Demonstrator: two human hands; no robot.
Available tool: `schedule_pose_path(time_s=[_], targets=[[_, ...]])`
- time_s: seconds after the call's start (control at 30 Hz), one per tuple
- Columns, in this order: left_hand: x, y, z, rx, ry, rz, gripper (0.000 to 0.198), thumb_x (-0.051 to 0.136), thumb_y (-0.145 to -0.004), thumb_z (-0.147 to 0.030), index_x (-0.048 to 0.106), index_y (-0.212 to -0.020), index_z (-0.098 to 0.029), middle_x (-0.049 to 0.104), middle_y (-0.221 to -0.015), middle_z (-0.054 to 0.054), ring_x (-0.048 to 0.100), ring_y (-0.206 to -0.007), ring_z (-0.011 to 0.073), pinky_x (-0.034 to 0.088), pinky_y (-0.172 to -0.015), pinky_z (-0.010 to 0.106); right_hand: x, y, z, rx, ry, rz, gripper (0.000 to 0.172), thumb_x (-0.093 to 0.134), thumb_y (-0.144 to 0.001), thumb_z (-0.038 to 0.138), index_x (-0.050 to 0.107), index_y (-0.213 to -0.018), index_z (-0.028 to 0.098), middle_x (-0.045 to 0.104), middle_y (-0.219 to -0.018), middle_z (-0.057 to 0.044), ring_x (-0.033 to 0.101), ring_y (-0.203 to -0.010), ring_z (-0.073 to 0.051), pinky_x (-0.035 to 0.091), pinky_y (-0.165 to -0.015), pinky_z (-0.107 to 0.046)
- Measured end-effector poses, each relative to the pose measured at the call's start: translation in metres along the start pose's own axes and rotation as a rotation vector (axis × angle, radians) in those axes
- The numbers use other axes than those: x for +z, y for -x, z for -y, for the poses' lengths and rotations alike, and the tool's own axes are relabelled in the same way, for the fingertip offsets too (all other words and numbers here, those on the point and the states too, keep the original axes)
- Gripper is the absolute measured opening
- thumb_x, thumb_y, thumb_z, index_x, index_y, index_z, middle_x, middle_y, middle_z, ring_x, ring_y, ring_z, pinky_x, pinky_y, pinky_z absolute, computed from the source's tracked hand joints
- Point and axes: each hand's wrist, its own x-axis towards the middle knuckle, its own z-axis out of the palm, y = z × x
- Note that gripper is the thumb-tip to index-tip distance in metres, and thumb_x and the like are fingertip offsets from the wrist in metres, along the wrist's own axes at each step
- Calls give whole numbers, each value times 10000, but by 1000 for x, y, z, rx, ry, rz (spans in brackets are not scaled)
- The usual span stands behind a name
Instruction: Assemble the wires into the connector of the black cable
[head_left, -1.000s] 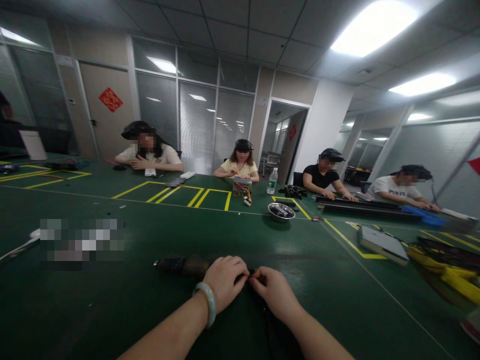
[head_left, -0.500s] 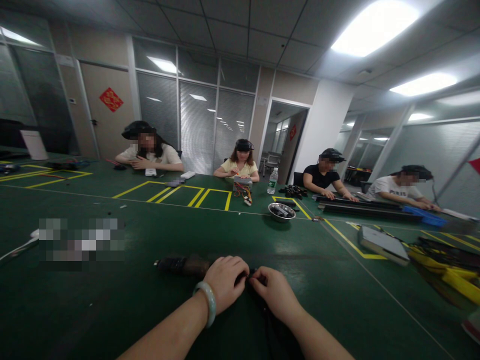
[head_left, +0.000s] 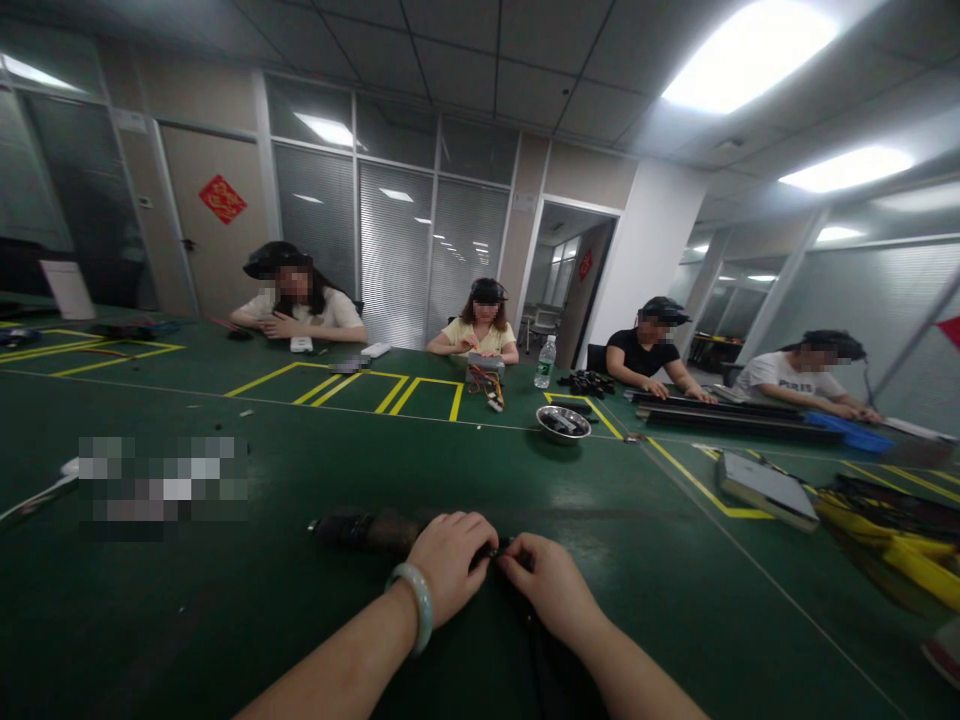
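A dark, tube-shaped electric screwdriver (head_left: 367,532) lies across the green table with its small metal tip toward the left. My left hand (head_left: 452,565), with a pale bangle at the wrist, is wrapped over its rear end. Close beside it, my right hand (head_left: 551,580) pinches a thin black cable (head_left: 531,640) where it meets the tool. The fingertips of both hands almost touch, and they hide most of the joint. From under my right hand the cable runs down toward the table's near side.
A metal bowl (head_left: 564,425) of dark parts stands ahead, near a water bottle (head_left: 546,362). At right lie a flat grey box (head_left: 766,490) and a yellow-black bag (head_left: 900,540). A white cable (head_left: 37,498) is at left. Several people sit across the table (head_left: 300,610).
Both hands stay in almost the same place. The fingertips have shifted slightly at the joint, and a little more of the dark end shows between them.
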Motion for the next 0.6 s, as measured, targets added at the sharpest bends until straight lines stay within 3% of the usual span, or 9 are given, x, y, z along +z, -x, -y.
schedule_pose_path(time_s=[0.3,0.6], targets=[[-4,0,-4,-12,19,11,275,520,-819,-191,552,-1079,-272,613,-1063,-4,546,-976,198,393,-869,357,-1,2,1,7,7,-2,131,581,-826,289,650,-770,193,656,-729,9,574,-665,-138,358,-594,-220],[-2,0,-2,9,1,24,186,515,-817,-171,590,-965,-254,610,-999,-6,547,-941,192,397,-838,349,-1,1,1,-6,11,8,133,580,-831,280,664,-783,189,662,-730,4,574,-663,-139,365,-608,-224]])
